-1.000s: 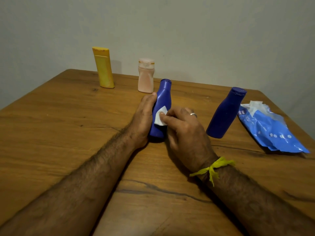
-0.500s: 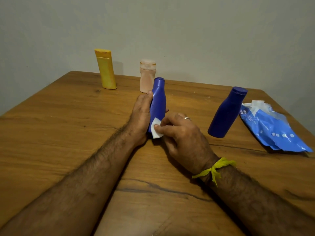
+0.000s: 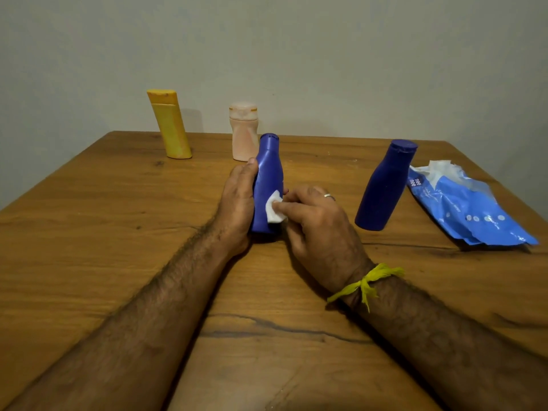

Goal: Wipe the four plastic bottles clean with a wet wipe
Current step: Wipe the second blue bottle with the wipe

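Observation:
A blue plastic bottle (image 3: 268,173) stands upright on the wooden table (image 3: 103,218) at the centre. My left hand (image 3: 238,203) grips its left side. My right hand (image 3: 315,223) pinches a small folded white wet wipe (image 3: 274,210) and presses it against the bottle's lower right side. A second blue bottle (image 3: 385,186) stands to the right, untouched. Near the far edge stand a yellow bottle (image 3: 171,126) and a pale pink bottle (image 3: 244,132).
A blue pack of wet wipes (image 3: 465,206) lies at the right, a white wipe poking from its opening. A grey wall rises just behind the table's far edge. My forearms cross the near half of the table.
The wipe slid down the bottle's side from its middle to near its base, then came slightly back up. The bottle went from tilted right to upright in my left hand.

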